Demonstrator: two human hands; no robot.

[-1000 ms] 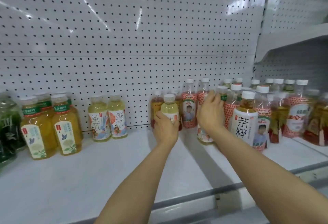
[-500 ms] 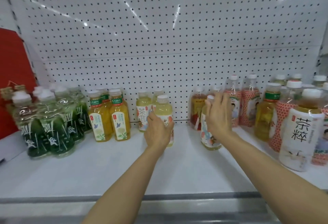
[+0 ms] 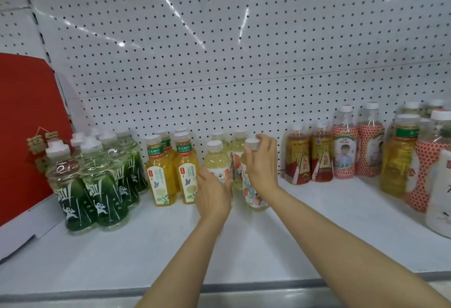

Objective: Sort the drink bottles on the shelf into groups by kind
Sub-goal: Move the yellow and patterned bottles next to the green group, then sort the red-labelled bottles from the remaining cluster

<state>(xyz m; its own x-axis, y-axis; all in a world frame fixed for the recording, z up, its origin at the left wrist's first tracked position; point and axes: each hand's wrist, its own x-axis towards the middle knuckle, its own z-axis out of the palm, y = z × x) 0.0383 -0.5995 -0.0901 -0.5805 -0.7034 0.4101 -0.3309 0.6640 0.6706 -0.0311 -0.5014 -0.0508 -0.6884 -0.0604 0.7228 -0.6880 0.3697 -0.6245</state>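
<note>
My left hand (image 3: 213,193) grips the lower part of a pale yellow tea bottle (image 3: 216,161) with a floral label. My right hand (image 3: 262,166) holds a second bottle of the same kind (image 3: 253,195) just to its right, with its white cap showing by my fingers. Both bottles are upright, low over or on the white shelf (image 3: 244,246), in front of two more pale yellow bottles (image 3: 238,141) at the pegboard. To the left stand amber tea bottles with green bands (image 3: 161,176) and a cluster of green bottles (image 3: 97,185).
Right of my hands stand two brown-red bottles (image 3: 296,161), two red-patterned bottles (image 3: 345,146), then a mixed cluster with a yellow bottle (image 3: 397,161) and a white-labelled bottle (image 3: 439,198). A red board (image 3: 24,112) closes the left end. The shelf's front edge runs below my forearms.
Both hands have carried their pale yellow bottles leftward, away from the mixed cluster, to the matching pair at the pegboard. The view has swung left with them.
</note>
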